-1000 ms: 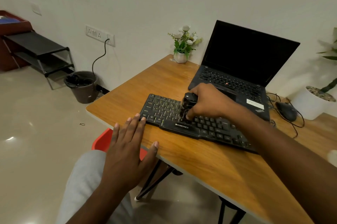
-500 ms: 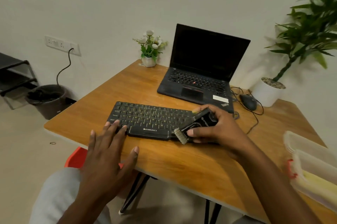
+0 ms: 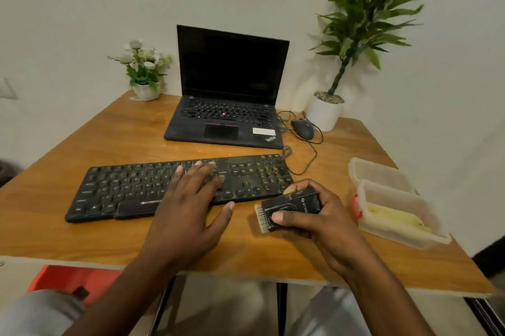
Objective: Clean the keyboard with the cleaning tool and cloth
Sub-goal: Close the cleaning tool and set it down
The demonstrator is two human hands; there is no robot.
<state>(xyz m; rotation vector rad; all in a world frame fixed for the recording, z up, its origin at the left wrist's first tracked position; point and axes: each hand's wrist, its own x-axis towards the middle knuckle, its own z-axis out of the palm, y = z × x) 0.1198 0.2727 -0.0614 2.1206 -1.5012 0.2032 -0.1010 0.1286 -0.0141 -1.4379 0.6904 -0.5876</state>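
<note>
A black keyboard (image 3: 123,188) lies across the middle of the wooden table (image 3: 109,133). My left hand (image 3: 188,207) lies flat with straight fingers over the keyboard's middle keys, thumb out over the table. My right hand (image 3: 319,215) grips a black cleaning tool (image 3: 292,208) just off the keyboard's front right corner, above the table. The tool's pale bristles point left. No cloth can be made out for certain.
An open black laptop (image 3: 226,106) stands behind the keyboard, a wired mouse (image 3: 302,128) to its right. A small flower pot (image 3: 146,91) and a tall potted plant (image 3: 325,111) stand at the back. Clear plastic containers (image 3: 393,210) lie at the right edge.
My right hand carried the tool off the keys to the keyboard's front right corner. My left hand moved from the keyboard's left front edge onto its middle keys. The view swung right.
</note>
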